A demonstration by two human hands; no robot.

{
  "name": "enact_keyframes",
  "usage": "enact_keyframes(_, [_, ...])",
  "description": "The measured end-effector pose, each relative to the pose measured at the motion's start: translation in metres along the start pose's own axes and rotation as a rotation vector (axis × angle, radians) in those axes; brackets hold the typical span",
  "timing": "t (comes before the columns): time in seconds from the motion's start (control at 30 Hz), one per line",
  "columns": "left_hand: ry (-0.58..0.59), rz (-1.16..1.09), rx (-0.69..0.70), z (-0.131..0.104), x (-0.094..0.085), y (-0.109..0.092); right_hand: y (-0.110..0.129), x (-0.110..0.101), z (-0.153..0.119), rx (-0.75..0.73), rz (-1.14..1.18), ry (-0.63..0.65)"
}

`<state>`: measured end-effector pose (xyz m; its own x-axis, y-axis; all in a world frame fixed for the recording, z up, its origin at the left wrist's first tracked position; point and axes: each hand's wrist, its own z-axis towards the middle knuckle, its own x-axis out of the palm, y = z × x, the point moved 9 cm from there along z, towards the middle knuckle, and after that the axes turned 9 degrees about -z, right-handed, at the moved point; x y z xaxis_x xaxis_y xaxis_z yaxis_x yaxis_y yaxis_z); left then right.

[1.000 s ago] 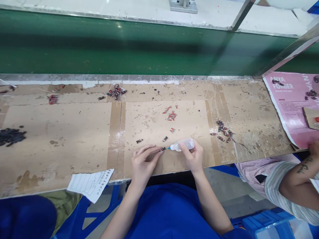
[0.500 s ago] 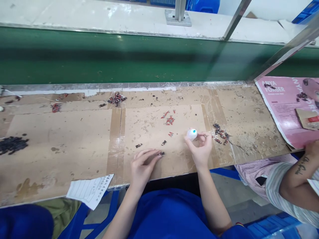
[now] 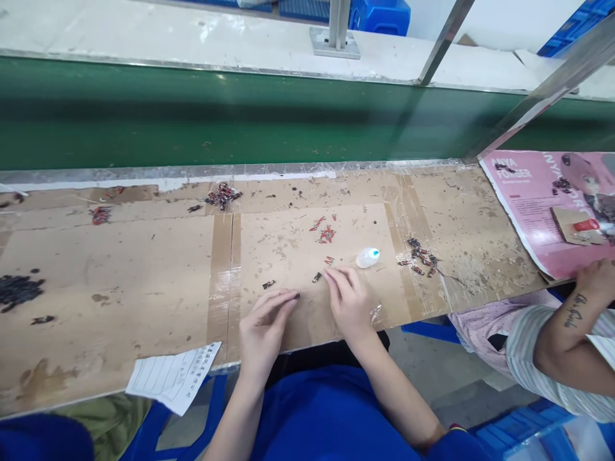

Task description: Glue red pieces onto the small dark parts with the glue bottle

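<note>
My left hand (image 3: pixel 266 330) is closed in a pinch on a small black part (image 3: pixel 296 296), mostly covered by the fingertips. My right hand (image 3: pixel 352 302) has its thumb and fingers drawn together low over the cardboard; anything between them is hidden. Just beside its fingertips are a small black part with a metallic glint (image 3: pixel 316 277) and a few small red pieces (image 3: pixel 329 260). A white squeeze bottle with a blue-green tip (image 3: pixel 367 258) sits untouched to the right of that hand. Another dark part (image 3: pixel 269 284) lies beyond my left hand.
Cardboard (image 3: pixel 182 256) covers the bench. On it are a red pile (image 3: pixel 327 234), a black-and-red pile (image 3: pixel 423 256), a mixed pile (image 3: pixel 223 196) and a black heap (image 3: pixel 19 291). A paper sheet (image 3: pixel 175 374) overhangs the front edge. A co-worker's arm (image 3: pixel 571 326) rests by a pink poster (image 3: pixel 523 211).
My right hand has let go of the white bottle, leaving it on the cardboard, and moved left toward the small parts. My left hand has shifted slightly left with its black part.
</note>
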<state>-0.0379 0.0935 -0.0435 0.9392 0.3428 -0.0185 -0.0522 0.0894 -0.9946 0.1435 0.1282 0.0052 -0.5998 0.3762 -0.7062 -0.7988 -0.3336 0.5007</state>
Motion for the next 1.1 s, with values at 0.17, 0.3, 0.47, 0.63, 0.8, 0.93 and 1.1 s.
enact_keyframes(0.17, [-0.051,-0.066,-0.128,-0.005,-0.008,0.009,-0.024,0.040,0.018,0.168,-0.182,0.257])
enact_keyframes(0.3, [-0.086,-0.109,-0.176,-0.006,-0.011,0.008,-0.032,0.044,0.021,0.202,-0.282,0.335])
enact_keyframes(0.47, [-0.082,-0.130,-0.192,-0.005,-0.004,0.002,-0.008,0.029,0.019,0.125,-0.021,0.311])
enact_keyframes(0.63, [-0.047,-0.120,-0.186,-0.004,0.002,-0.004,0.023,0.020,0.009,0.069,0.363,0.427])
enact_keyframes(0.8, [0.005,-0.108,-0.183,-0.004,0.007,-0.009,0.023,0.021,0.004,0.139,0.447,0.467])
enact_keyframes(0.93, [0.037,-0.081,-0.166,-0.004,0.009,-0.011,0.015,0.026,0.002,0.214,0.495,0.471])
enact_keyframes(1.1, [0.133,-0.062,-0.116,-0.005,0.012,-0.012,-0.003,0.037,-0.007,0.434,0.618,0.531])
